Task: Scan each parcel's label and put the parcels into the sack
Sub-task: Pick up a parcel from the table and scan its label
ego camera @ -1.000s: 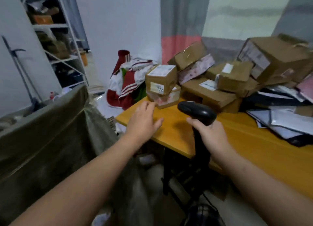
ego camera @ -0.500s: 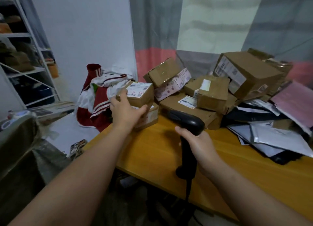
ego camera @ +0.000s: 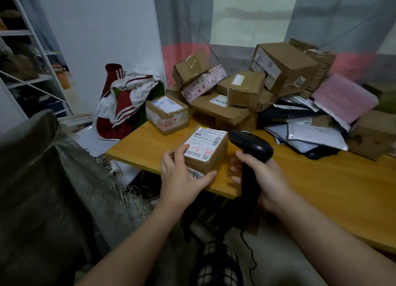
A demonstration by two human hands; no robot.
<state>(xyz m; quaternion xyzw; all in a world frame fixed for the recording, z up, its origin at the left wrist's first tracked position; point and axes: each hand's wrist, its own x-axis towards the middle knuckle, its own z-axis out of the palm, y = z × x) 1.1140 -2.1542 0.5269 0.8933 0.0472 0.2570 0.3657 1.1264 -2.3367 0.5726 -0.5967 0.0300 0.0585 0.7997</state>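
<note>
At centre frame, over the near edge of the table [ego camera: 321,189], the left hand [ego camera: 182,178] grips a small parcel [ego camera: 205,155] while the right hand [ego camera: 263,178] clasps the scanner [ego camera: 250,146] just beside it: scanning seems the step in hand, and next the scanner must face the label [ego camera: 205,142].

Left hand [ego camera: 182,177] grips, right hand [ego camera: 264,178] clenches, arms outstretched

Your open lane: bare tabletop [ego camera: 321,189], front right.
Parcel pile [ego camera: 242,88] walls the back; sack [ego camera: 32,178] flanks left.
</note>
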